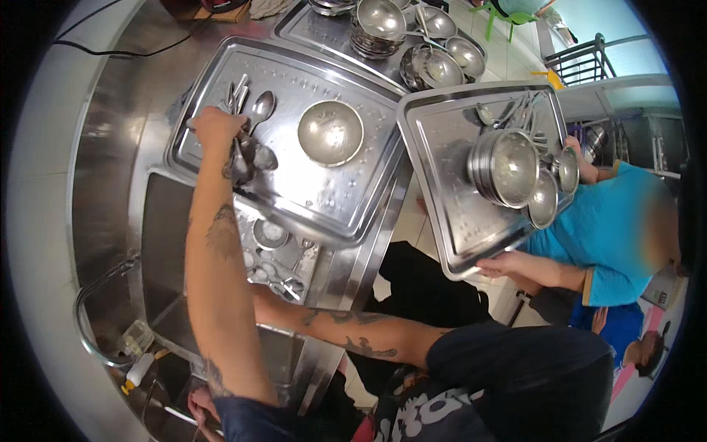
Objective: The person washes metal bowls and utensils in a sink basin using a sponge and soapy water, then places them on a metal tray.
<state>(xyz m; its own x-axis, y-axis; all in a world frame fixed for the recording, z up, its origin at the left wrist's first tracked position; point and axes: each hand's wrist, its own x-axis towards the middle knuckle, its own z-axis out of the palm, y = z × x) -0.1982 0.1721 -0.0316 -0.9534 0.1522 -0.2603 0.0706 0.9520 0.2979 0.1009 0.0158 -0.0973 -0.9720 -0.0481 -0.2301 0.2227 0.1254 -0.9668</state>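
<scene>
My left hand (218, 130) is closed around several metal spoons (243, 163) over the left side of a stainless steel tray (309, 190). Their bowls hang below my hand. Another spoon (263, 105) lies beside it, near some upright-looking handles. A metal bowl (331, 132) sits on the same tray, to the right of my hand. My right forearm (342, 326) crosses behind my left one, which hides the right hand. Below the tray, a sink basin (276, 326) and wet spoons with a small bowl (270, 235) show.
A person in a blue shirt (585, 221) holds a second tray (436, 188) with stacked bowls and cutlery. Behind stands a tray of bowls (315, 33). A curved faucet (83, 315) rises at left. Another person's hands (204, 406) are at the lower left.
</scene>
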